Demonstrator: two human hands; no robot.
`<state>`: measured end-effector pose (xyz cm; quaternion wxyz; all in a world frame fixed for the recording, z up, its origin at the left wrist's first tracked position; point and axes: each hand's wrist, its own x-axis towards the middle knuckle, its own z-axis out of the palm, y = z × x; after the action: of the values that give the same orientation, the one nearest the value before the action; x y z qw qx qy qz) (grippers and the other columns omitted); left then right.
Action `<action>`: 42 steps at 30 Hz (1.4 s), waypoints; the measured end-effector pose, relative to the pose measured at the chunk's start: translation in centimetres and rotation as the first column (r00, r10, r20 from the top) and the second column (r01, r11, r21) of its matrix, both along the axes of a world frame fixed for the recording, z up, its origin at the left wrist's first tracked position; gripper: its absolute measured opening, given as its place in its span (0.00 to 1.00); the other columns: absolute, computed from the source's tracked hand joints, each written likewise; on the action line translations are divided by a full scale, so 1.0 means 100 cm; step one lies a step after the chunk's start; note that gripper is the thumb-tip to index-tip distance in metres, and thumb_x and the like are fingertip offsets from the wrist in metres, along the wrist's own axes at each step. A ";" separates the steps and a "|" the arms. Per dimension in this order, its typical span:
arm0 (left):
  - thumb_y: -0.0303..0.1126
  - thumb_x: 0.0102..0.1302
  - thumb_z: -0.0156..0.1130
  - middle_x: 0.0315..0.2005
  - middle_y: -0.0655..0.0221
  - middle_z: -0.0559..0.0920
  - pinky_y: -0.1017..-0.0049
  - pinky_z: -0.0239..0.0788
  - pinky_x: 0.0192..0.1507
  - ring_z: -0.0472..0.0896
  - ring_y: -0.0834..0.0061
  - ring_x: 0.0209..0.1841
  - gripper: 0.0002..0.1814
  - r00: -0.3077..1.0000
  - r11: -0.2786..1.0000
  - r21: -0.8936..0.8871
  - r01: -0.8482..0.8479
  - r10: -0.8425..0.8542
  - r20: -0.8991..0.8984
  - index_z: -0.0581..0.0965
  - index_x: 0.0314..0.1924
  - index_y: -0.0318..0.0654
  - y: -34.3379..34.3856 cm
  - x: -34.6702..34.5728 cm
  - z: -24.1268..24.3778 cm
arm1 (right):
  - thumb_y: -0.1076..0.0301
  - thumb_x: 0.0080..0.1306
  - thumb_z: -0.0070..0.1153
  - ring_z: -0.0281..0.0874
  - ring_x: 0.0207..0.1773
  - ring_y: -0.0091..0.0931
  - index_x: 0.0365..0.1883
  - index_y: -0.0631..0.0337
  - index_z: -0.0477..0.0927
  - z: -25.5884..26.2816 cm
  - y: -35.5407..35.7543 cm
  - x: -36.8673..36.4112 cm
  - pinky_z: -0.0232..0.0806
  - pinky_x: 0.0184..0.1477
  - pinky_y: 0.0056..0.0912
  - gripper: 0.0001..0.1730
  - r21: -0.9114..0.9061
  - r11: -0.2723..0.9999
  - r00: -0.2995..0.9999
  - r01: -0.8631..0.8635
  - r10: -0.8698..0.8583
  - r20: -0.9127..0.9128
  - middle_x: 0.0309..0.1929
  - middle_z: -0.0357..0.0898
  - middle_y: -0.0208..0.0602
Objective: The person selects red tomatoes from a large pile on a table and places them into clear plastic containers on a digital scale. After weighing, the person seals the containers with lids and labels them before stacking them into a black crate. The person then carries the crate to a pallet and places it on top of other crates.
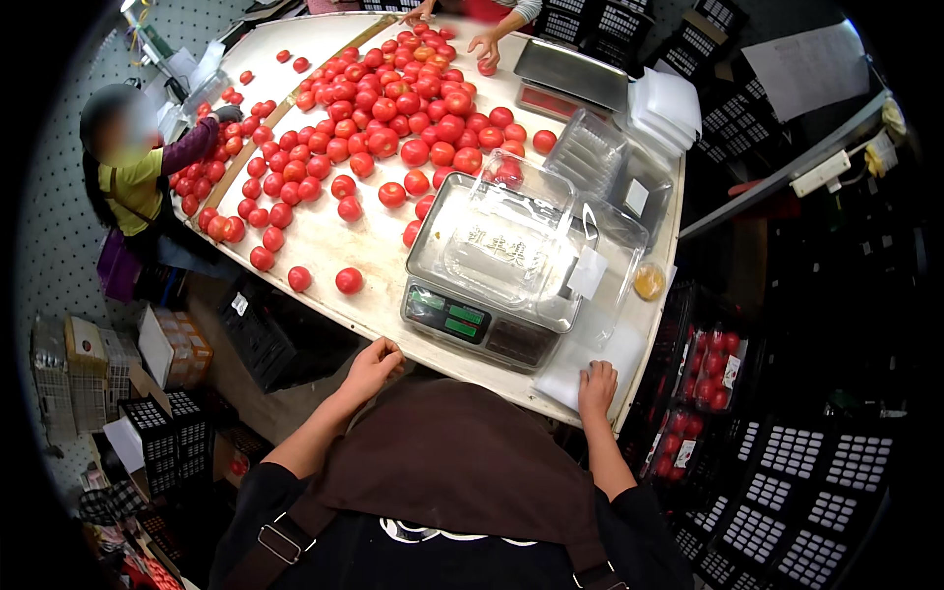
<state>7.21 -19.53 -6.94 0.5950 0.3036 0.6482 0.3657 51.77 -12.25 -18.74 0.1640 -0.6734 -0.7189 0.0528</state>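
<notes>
My left hand [377,366] rests at the table's front edge, fingers loosely curled, with nothing visible in them. My right hand [598,385] lies on a stack of white foam sheets [560,382] at the front right corner, thumb and fingers slightly apart. Between my hands stands a digital scale [483,324] with lit green displays. An empty clear plastic clamshell box [509,221] sits opened out on its metal pan. A white label [588,272] lies by the box's right side. Loose tomatoes [383,142] spread over the table beyond the scale; two single tomatoes [349,280] lie left of it.
A second scale [571,77], stacked clear trays [590,151] and white foam sheets [667,107] stand at the back right. Co-workers' hands [484,50] [227,113] are among tomatoes at the far side and left. Packed tomato boxes [714,369] sit in a black crate right of the table.
</notes>
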 end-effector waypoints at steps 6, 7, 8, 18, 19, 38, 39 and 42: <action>0.33 0.68 0.58 0.28 0.72 0.78 0.80 0.68 0.36 0.76 0.83 0.31 0.08 0.988 0.993 0.065 0.102 -0.094 -0.119 0.73 0.39 0.34 0.015 -0.009 -0.013 | 0.74 0.63 0.55 0.73 0.43 0.37 0.41 0.62 0.77 -0.036 0.021 0.045 0.66 0.48 0.39 0.08 -0.055 0.998 0.935 0.017 -0.036 -0.353 0.40 0.76 0.37; 0.33 0.68 0.58 0.27 0.73 0.78 0.80 0.68 0.36 0.76 0.83 0.31 0.09 0.987 0.991 0.081 0.102 -0.091 -0.134 0.73 0.39 0.34 0.019 -0.011 -0.013 | 0.74 0.65 0.54 0.73 0.43 0.34 0.42 0.62 0.77 -0.034 0.021 0.053 0.66 0.48 0.37 0.08 -0.132 0.982 0.833 0.138 -0.188 -0.520 0.40 0.76 0.34; 0.33 0.68 0.59 0.29 0.71 0.78 0.79 0.69 0.36 0.77 0.82 0.31 0.09 0.986 0.990 0.109 0.092 -0.075 -0.150 0.73 0.39 0.34 0.023 -0.012 -0.012 | 0.74 0.67 0.52 0.73 0.43 0.31 0.43 0.62 0.76 -0.030 0.015 0.062 0.66 0.49 0.35 0.07 -0.230 0.944 0.681 0.237 -0.331 -0.653 0.40 0.76 0.32; 0.34 0.63 0.64 0.35 0.56 0.78 0.66 0.71 0.38 0.79 0.62 0.34 0.20 0.738 0.876 0.459 0.147 0.212 -0.641 0.71 0.51 0.34 0.146 0.027 0.016 | 0.74 0.69 0.44 0.68 0.45 0.21 0.53 0.66 0.70 0.152 0.064 -0.030 0.63 0.51 0.24 0.15 -0.003 0.954 0.540 0.300 -0.172 -0.824 0.44 0.71 0.30; 0.34 0.62 0.64 0.32 0.57 0.78 0.66 0.71 0.38 0.79 0.61 0.33 0.20 0.776 0.904 0.400 0.152 0.141 -0.615 0.71 0.52 0.34 0.159 0.025 0.010 | 0.75 0.69 0.46 0.68 0.47 0.21 0.53 0.66 0.71 0.160 0.083 -0.062 0.64 0.53 0.26 0.14 -0.027 0.984 0.489 0.175 -0.111 -0.865 0.48 0.71 0.31; 0.50 0.57 0.67 0.49 0.60 0.73 0.52 0.52 0.67 0.70 0.57 0.56 0.26 0.345 0.428 0.300 0.852 -0.030 -0.938 0.75 0.50 0.41 0.162 0.019 0.018 | 0.56 0.56 0.66 0.53 0.72 0.50 0.59 0.51 0.73 0.110 0.196 -0.274 0.51 0.66 0.65 0.32 -0.047 0.966 0.967 -0.255 0.254 -0.029 0.70 0.58 0.51; 0.53 0.57 0.66 0.49 0.61 0.73 0.50 0.50 0.68 0.71 0.58 0.56 0.27 0.275 0.384 0.220 0.897 -0.093 -0.957 0.76 0.49 0.41 0.164 0.022 0.015 | 0.55 0.56 0.67 0.51 0.73 0.51 0.62 0.49 0.71 0.117 0.193 -0.277 0.50 0.66 0.67 0.35 -0.010 0.973 0.973 -0.232 0.232 0.007 0.71 0.57 0.51; 0.55 0.57 0.65 0.45 0.64 0.75 0.48 0.48 0.70 0.71 0.59 0.55 0.24 0.116 0.359 0.050 0.932 -0.167 -0.979 0.78 0.46 0.46 0.169 0.031 0.009 | 0.49 0.55 0.66 0.48 0.74 0.51 0.67 0.43 0.68 0.112 0.195 -0.273 0.45 0.67 0.72 0.41 -0.172 0.960 0.968 -0.222 0.238 0.080 0.72 0.54 0.52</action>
<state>10.31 -2.67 -6.06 0.0950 0.8811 0.4577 0.0711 24.49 7.26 -7.59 0.0654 -0.5980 -0.7930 0.0961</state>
